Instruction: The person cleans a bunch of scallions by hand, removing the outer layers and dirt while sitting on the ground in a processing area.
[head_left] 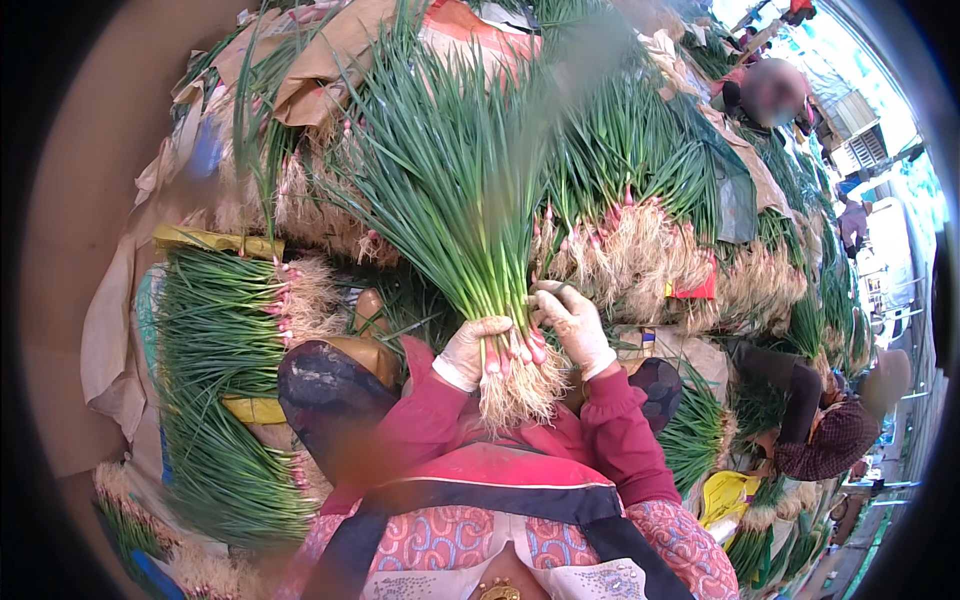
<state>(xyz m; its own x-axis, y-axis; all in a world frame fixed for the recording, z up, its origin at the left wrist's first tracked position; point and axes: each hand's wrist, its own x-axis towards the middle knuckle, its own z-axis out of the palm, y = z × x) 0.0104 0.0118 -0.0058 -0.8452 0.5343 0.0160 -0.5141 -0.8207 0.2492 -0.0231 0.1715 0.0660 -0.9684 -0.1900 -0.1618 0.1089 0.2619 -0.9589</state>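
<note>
A bunch of green onions [455, 190] stands upright at the centre of the view, its long green leaves fanning up and outward, its pink-tinged bulbs and pale stringy roots [517, 392] hanging down just above the person's lap. At the far left, crumpled brown paper [108, 340] lines the edge of the heap, and beside it a bundle of green onions [215, 320] lies on its side with roots pointing right, bound by a yellow band [215, 241]; more of the same greens spread below it. Next comes the person's raised knee in a dark, scuffed covering [325, 385]. The left hand [478, 345], in a thin pale glove with a red sleeve [415, 420] behind it, has its grip wrapped around the bunch just above the bulbs. The right hand [572, 325], gloved the same way, presses against the other side of the stalks with fingers curled in, so both grips hold the bunch between them. Behind the hands, stacked rows of onions [640, 240] lie with pinkish roots facing the viewer, one tied with a red band [692, 290]. At lower right another person in a checked cap [832, 440] crouches among further bundles.
</note>
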